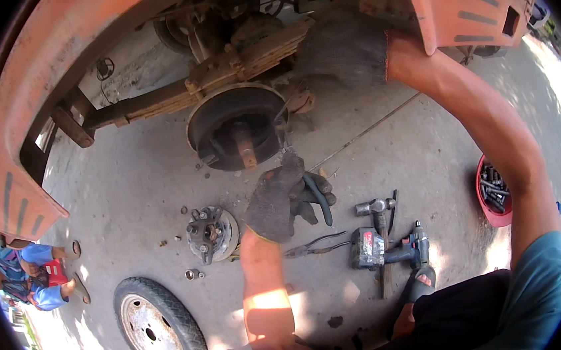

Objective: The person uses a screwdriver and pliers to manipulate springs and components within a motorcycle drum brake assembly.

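Observation:
My left hand [276, 199], in a dark knit glove, is closed round a pair of pliers [318, 200] with dark blue-green handles. The pliers' jaws point up at the lower right edge of a rusty brake drum or backing plate [207, 138] with an axle end [245, 148] in its middle. My right hand [343, 49], gloved too, reaches in behind the drum beside the leaf spring [160, 99]. Its fingers are hidden and dark, so what it grips does not show.
Orange bodywork [74, 33] arches overhead. On the ground lie a studded hub [223, 240], a wheel [150, 329], other long-handled pliers [317, 246], a hammer [379, 214] and a cordless impact wrench [407, 250]. A red bowl [498, 217] holds sockets. Someone [42, 276] sits at far left.

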Tool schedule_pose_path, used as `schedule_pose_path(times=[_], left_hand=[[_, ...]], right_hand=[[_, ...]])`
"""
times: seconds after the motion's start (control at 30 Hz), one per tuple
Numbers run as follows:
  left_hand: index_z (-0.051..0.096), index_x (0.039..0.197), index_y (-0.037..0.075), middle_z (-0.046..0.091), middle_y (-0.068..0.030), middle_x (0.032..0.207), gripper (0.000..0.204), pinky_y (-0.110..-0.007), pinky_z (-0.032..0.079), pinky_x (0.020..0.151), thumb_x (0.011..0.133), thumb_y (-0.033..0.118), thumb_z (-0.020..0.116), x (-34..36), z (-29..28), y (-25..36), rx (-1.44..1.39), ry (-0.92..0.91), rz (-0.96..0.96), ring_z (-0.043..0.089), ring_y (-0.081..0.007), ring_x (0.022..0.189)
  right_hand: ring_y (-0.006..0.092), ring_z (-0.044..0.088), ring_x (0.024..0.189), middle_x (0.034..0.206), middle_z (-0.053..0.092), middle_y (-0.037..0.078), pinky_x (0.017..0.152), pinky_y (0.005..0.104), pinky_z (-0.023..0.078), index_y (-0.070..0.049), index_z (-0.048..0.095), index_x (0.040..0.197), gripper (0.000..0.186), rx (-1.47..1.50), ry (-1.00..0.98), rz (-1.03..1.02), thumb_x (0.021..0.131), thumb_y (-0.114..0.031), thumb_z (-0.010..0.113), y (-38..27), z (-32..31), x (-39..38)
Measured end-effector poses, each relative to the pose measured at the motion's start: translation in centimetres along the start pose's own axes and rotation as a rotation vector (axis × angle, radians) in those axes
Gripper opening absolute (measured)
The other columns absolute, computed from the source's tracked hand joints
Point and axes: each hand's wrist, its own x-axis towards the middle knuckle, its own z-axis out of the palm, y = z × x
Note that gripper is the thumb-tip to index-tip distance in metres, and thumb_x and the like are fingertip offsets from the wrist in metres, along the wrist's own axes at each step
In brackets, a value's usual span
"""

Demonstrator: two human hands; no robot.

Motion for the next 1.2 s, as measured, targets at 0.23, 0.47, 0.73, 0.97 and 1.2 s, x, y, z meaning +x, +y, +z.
schedule_pose_path(times=[0.23,0.47,0.73,0.97,1.2], left_hand=[[0.062,0.103,0.005,0.075,-0.0222,0.095,0.029,-0.036,0.057,0.050,0.100,0.034,0.059,-0.4,-0.4,0.7,0.024,-0.052,0.005,0.077,-0.0375,0.083],[0.068,0.110,0.000,0.074,-0.0210,0.103,0.030,-0.043,0.064,0.065,0.101,0.028,0.061,-0.4,1.0,-0.9,-0.025,-0.102,0.003,0.075,-0.0311,0.090],[0.074,0.111,0.002,0.074,-0.0159,0.096,0.050,-0.034,0.055,0.080,0.103,0.049,0.059,1.2,0.0,-5.5,0.928,0.106,0.398,0.071,-0.0220,0.089],[0.075,0.112,0.004,0.073,-0.0248,0.108,0.051,-0.048,0.052,0.095,0.100,0.049,0.054,0.9,-1.2,-5.2,1.592,0.176,-0.076,0.068,-0.0407,0.105],[0.076,0.110,0.004,0.072,-0.0249,0.114,0.051,-0.049,0.051,0.097,0.099,0.049,0.057,1.0,-6.4,-10.7,1.616,0.258,-0.324,0.066,-0.0422,0.111]], right_hand=[[0.0317,0.071,0.101,0.107,0.074,0.010,0.087,0.0454,0.056,-0.014,0.074,0.113,0.026,0.026,0.057,0.172,0.090,-0.013,0.061,-2.5,0.5,-1.8],[0.0394,0.069,0.100,0.107,0.073,0.018,0.088,0.0489,0.054,-0.006,0.071,0.118,0.029,0.628,0.046,0.586,0.101,-0.026,0.059,-7.1,7.2,-10.4],[0.0367,0.070,0.104,0.108,0.075,0.014,0.090,0.0478,0.054,-0.013,0.074,0.114,0.032,0.773,-0.490,0.621,0.099,-0.035,0.057,-13.0,11.7,-14.5],[0.0371,0.072,0.104,0.108,0.076,0.016,0.087,0.0481,0.057,-0.009,0.076,0.111,0.029,0.656,-0.873,0.333,0.094,-0.028,0.062,-15.7,12.1,-13.6],[0.0358,0.073,0.107,0.112,0.076,0.017,0.088,0.0465,0.058,-0.006,0.077,0.110,0.027,0.592,-0.870,0.298,0.088,-0.019,0.069,-17.5,16.3,-16.5]])
